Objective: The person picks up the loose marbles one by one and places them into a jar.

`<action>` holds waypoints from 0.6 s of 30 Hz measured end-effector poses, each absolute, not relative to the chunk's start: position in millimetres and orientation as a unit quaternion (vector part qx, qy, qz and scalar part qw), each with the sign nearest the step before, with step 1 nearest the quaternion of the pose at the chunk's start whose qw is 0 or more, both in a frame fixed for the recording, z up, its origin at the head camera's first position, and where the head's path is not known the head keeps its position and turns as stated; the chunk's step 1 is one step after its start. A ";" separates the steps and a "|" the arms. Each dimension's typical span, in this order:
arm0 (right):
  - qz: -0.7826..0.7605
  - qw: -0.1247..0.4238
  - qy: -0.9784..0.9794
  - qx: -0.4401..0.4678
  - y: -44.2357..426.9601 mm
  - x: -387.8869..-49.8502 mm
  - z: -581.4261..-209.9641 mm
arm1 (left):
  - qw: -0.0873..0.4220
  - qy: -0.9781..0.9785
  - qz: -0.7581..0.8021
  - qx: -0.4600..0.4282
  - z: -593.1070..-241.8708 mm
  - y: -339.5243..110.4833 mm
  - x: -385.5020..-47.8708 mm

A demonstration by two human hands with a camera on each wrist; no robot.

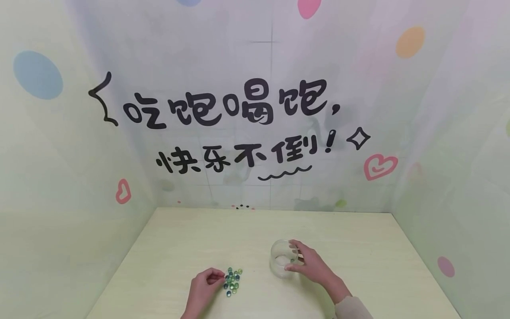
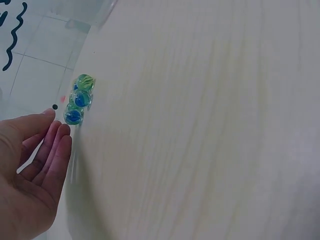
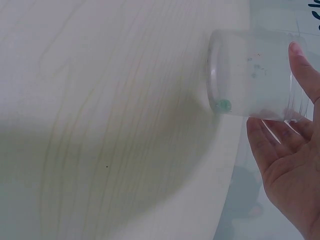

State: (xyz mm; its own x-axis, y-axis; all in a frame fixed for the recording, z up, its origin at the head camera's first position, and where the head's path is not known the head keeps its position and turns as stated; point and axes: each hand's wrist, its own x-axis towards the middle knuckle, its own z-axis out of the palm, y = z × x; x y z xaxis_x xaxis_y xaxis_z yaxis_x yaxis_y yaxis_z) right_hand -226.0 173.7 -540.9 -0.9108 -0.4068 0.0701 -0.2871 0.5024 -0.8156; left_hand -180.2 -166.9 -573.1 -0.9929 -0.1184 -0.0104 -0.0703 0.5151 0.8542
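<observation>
A loose cluster of green and blue glass marbles [image 1: 232, 280] lies on the table left of the middle. My left hand [image 1: 206, 285] is at the cluster's left side, its fingertips close to the nearest marbles. In the left wrist view, the fingers are gently bent and the thumb is near the index finger, with no marble visible between them. My right hand [image 1: 312, 263] grips a clear round jar [image 3: 250, 75] from its right side, thumb and fingers on opposite sides of the wall. Inside, on the jar's bottom, sits one green marble [image 3: 223, 105].
The pale wooden table [image 1: 350, 239] spans the space between both hands and beyond. Printed sheets with black lettering and coloured spots form a back wall [image 1: 239, 190] and two side walls around it.
</observation>
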 end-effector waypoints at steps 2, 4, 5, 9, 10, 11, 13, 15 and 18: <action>-0.459 0.066 0.863 -0.202 173.5 -225.9 -540.8 | 0.024 -0.871 -0.487 0.054 -574.2 -168.2 -178.7; -0.459 0.064 0.863 -0.202 173.4 -225.8 -540.9 | 0.024 -0.874 -0.483 0.052 -575.5 -169.3 -177.3; -0.459 0.063 0.863 -0.203 173.3 -225.8 -540.9 | 0.023 -0.875 -0.481 0.052 -576.2 -169.9 -176.7; -0.457 0.063 0.864 -0.202 172.9 -225.9 -542.1 | 0.023 -0.878 -0.476 0.049 -579.0 -172.1 -174.6; -0.457 0.063 0.864 -0.203 172.9 -226.0 -542.4 | 0.023 -0.878 -0.476 0.046 -579.3 -172.6 -174.2; -0.457 0.063 0.863 -0.203 172.9 -225.9 -542.7 | 0.022 -0.878 -0.476 0.045 -579.4 -173.0 -173.8; -0.458 0.062 0.863 -0.203 172.8 -226.0 -543.3 | 0.017 -0.878 -0.476 0.039 -579.3 -173.8 -173.3; -0.460 0.060 0.862 -0.202 173.1 -226.4 -544.0 | 0.010 -0.878 -0.478 0.032 -578.8 -174.2 -173.2; -0.464 0.060 0.860 -0.203 173.6 -227.4 -545.7 | 0.001 -0.879 -0.476 0.018 -577.5 -174.9 -173.0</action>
